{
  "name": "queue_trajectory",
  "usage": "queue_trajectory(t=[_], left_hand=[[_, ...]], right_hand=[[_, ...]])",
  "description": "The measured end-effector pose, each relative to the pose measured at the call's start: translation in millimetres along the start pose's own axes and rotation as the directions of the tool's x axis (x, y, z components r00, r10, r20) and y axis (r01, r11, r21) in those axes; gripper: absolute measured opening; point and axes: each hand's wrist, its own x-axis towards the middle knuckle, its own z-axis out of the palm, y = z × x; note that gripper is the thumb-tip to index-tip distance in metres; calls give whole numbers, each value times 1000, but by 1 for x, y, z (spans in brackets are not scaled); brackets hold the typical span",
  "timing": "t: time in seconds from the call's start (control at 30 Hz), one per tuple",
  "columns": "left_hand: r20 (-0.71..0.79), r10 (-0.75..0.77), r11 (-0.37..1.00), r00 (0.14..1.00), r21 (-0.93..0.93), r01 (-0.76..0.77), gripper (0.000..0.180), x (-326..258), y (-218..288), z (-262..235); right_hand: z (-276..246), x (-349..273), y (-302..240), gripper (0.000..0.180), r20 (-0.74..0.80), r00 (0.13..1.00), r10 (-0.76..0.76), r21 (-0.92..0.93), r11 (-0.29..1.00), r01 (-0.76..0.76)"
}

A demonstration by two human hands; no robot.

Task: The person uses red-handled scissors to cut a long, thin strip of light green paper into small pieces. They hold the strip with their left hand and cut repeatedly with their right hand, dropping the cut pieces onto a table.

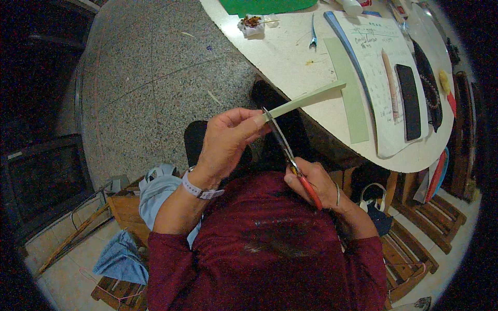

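Note:
My left hand (223,140) pinches one end of a narrow pale green strip (308,100), which looks like paper. The strip slants up and to the right, and its far end reaches over the table's edge. My right hand (317,180) is closed around the red handles of a pair of scissors (280,139). Their dark blades point up and left, with the tips at the strip, right beside my left fingertips. A wider flat piece of the same pale green material (348,98) lies on the white table (290,67).
Right of the flat piece lie a written notepad (371,67), a pencil (389,78) and a dark phone (408,102). Farther off are small blue-handled tweezers or a similar tool (313,39) and a green sheet (264,6). Wooden slatted stools (410,249) stand at lower right.

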Motion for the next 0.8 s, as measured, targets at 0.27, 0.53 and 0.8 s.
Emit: queue_trajectory(t=[0.27,0.53,0.8], left_hand=[[-56,41,998,998,40,-39,19,1,-4,2],[-28,73,996,997,48,-71,19,1,-4,2],[-50,72,993,996,96,-66,21,2,-2,5]], right_hand=[[4,1,7,16,-62,991,-120,-25,993,118],[2,0,0,24,-42,995,-90,-62,994,88],[2,2,3,26,-77,991,-112,-116,988,103]])
